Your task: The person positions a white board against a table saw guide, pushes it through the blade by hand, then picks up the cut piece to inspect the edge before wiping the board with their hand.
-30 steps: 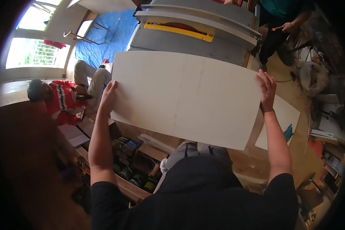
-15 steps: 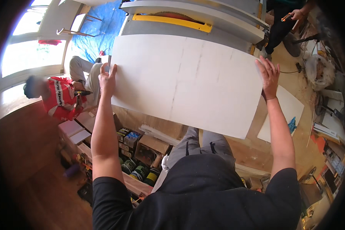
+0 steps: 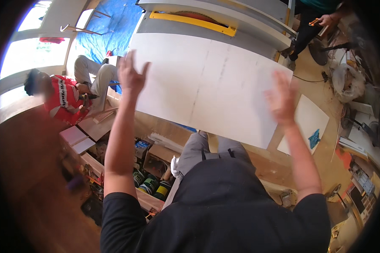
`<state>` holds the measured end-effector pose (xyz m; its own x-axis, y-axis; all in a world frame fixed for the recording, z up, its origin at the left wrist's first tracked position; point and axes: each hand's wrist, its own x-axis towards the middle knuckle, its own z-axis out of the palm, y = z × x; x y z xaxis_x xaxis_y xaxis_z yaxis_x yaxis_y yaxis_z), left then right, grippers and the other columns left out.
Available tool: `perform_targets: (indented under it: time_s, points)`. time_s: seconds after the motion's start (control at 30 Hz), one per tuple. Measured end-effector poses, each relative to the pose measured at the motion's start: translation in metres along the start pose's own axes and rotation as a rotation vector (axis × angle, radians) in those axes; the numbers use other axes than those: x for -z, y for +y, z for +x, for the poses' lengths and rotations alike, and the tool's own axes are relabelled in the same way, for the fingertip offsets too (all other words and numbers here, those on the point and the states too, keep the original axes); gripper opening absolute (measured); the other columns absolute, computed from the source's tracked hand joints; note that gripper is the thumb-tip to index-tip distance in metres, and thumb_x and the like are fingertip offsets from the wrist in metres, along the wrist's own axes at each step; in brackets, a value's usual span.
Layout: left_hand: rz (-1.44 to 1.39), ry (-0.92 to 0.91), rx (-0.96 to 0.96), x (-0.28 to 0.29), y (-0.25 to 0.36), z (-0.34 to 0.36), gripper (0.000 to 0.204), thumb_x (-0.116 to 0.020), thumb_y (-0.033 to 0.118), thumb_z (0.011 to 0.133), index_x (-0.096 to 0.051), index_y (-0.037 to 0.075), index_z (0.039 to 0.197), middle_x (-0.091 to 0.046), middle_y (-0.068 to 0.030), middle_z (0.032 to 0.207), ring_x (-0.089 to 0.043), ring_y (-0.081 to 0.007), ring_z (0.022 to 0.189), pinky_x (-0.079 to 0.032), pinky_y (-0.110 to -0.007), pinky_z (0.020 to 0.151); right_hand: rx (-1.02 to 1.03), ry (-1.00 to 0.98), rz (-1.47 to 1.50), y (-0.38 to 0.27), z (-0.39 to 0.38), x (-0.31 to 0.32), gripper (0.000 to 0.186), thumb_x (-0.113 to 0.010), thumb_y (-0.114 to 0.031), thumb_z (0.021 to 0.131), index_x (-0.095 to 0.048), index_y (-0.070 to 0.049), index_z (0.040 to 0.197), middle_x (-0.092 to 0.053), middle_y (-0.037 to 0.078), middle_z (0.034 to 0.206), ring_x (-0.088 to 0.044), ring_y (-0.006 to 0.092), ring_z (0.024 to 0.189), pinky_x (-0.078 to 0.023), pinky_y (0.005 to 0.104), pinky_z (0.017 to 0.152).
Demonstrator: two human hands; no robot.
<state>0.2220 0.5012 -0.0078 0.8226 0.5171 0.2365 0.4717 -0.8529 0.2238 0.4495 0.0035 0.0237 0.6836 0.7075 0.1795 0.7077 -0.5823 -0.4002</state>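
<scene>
A large white board with faint dark streaks lies flat on the grey table saw, its near part overhanging toward my legs. Past its far edge are the saw's yellow insert and round blade. My left hand is open at the board's left edge, fingers up and thumb apart, holding nothing. Over the right part of the board my right hand is open and motion-blurred, with nothing in it. Whether either hand touches the board is hard to tell.
At the left sits a person in a red top. Another person's hand, upper right, holds an orange tool. Below the board stands a wooden box with several cans. A white panel lies on the floor at right, near a clear plastic bag.
Both hands have let go of the board's side edges. My right hand has moved inward over the board; my left has opened and risen slightly. The view has shifted a little.
</scene>
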Motion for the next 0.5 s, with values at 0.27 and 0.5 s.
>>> perform_targets:
  time_s: [0.27,0.5]
  points:
    - [-0.002,-0.132,-0.137,-0.025,0.103,-0.019,0.077,-0.06,0.058,0.102,-0.036,0.022,0.167,-0.027,-0.0194,0.173,-0.023,-0.0466,0.159,-0.017,-0.067,0.126,-0.023,-0.16,-0.276,-0.141,0.054,-0.08,0.077,-0.048,-0.06,0.106,-0.043,-0.008,0.162,-0.04,0.009,0.17,-0.025,0.0364,0.16,-0.012,0.0721,0.125]
    - [0.013,-0.145,-0.096,-0.031,0.107,-0.02,0.078,-0.054,0.063,0.104,-0.036,0.021,0.167,-0.026,-0.0203,0.174,-0.022,-0.0464,0.159,-0.016,-0.069,0.125,-0.222,-0.177,-0.366,-0.174,0.022,-0.1,0.079,-0.047,-0.061,0.106,-0.039,-0.009,0.164,-0.034,0.007,0.173,-0.023,0.0372,0.161,-0.011,0.0725,0.125]
